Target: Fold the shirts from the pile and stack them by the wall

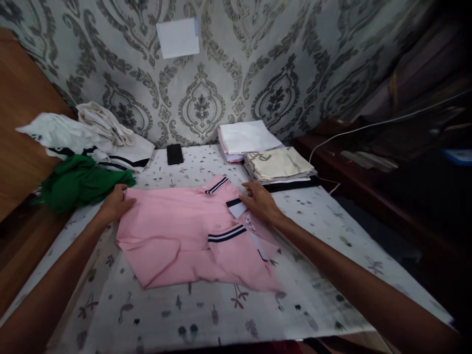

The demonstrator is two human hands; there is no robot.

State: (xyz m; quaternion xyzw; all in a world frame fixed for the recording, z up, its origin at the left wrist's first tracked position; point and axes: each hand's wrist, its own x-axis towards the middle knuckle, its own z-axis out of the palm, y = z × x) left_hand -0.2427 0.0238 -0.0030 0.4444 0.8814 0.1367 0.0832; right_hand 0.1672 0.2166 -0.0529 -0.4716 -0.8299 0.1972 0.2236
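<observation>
A pink polo shirt (162,216) with navy-and-white striped trim lies spread on the table, its hem towards the left and its collar towards the right. One lower part is folded over, with creases across it. My left hand (117,204) pinches the shirt's upper left corner at the hem, thumb on top of the cloth. At the collar end, my right hand (261,202) rests with thumb and fingers apart, the thumb touching the white and navy collar edge. Some of the collar is hidden beneath this hand.
Green cloth (84,182) and crumpled white garments (99,135) are heaped at the left. A black phone (174,154) lies near the wall. Folded white cloth (250,136) and a cream folded stack (280,164) sit at the back right. A white cable (368,129) crosses the right side.
</observation>
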